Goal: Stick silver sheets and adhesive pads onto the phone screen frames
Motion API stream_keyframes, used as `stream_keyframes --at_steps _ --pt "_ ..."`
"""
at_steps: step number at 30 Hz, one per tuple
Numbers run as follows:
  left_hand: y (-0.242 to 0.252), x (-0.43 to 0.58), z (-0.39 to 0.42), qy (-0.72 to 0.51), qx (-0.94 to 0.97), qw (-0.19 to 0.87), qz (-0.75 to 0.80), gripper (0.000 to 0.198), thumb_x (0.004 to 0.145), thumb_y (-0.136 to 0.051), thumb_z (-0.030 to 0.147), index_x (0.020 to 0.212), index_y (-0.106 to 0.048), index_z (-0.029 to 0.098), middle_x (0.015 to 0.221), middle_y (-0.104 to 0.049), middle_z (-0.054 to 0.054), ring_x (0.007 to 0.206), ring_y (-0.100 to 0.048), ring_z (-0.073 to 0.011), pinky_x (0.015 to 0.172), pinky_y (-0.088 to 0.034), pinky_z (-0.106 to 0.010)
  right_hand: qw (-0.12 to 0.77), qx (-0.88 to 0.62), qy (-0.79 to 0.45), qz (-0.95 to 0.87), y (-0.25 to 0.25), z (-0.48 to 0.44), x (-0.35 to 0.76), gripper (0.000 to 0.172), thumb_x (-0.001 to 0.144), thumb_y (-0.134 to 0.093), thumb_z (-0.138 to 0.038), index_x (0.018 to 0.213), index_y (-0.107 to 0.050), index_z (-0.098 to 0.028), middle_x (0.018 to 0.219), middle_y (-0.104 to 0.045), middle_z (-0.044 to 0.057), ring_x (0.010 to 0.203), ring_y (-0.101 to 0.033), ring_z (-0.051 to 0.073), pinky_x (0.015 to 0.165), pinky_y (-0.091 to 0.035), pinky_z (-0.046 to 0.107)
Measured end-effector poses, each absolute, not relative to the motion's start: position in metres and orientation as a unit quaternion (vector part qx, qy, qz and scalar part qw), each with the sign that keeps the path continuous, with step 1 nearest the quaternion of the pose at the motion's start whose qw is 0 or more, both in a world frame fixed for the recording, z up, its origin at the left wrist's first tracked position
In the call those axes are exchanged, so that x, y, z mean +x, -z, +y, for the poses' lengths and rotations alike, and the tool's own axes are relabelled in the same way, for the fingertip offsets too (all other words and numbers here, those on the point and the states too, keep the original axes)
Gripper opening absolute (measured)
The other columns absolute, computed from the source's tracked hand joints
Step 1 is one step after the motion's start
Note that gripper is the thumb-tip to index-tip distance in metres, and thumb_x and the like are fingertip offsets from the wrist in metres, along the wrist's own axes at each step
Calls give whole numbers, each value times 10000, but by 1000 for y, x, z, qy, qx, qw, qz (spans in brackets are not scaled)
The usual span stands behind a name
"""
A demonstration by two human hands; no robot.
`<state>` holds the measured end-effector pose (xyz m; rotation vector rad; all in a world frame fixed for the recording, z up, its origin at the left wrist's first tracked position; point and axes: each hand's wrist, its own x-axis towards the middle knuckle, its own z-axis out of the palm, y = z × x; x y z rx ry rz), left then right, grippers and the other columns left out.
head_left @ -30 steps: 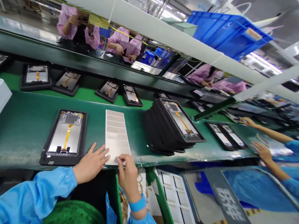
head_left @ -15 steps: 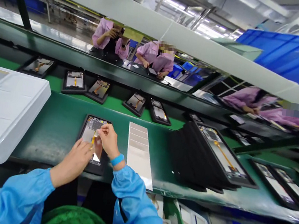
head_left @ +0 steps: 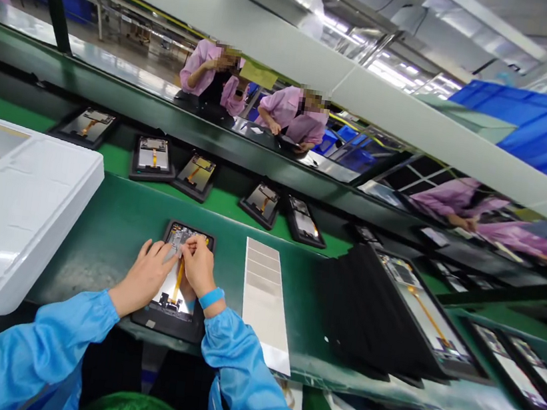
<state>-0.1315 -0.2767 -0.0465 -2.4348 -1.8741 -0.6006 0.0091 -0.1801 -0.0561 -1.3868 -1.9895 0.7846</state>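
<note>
Lays loosely spread left hand (head_left: 144, 277) across tablet (head_left: 164, 295) flat on green bench (head_left: 114, 224); pinches with right hand (head_left: 198, 268) over exposed board (head_left: 178, 235), grasping nothing discernible; likely stiff but fragile, so best held by dark rim (head_left: 167, 326).

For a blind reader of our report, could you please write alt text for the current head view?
A person's left hand and right hand are at the far end of an open electronic device on a green bench, between a white tray and a pale sheet.
</note>
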Motion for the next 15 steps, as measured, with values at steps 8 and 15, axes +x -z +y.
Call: stream_keyframes --at_steps 8,15 --pt "39 -122 -267 166 -784 23 -598 278 966 -436 198 1183 -609 175 1217 -602 -120 1183 -477 -286 1083 -316 -539 276 -506 -158 -802 57 -175 15 139 873 -547 -167 1003 -574 -210 1037 -596 63 954 -582 205 847 -465 326" --pt "37 -121 -260 158 -776 26 -610 307 994 -425 270 1247 -577 186 1199 -606 -119 1102 -505 -274 938 -392 -470 243 -503 -166 -813 56 -158 21 86 894 -569 -286 936 -584 -212 924 -608 33 856 -588 196 784 -446 309"
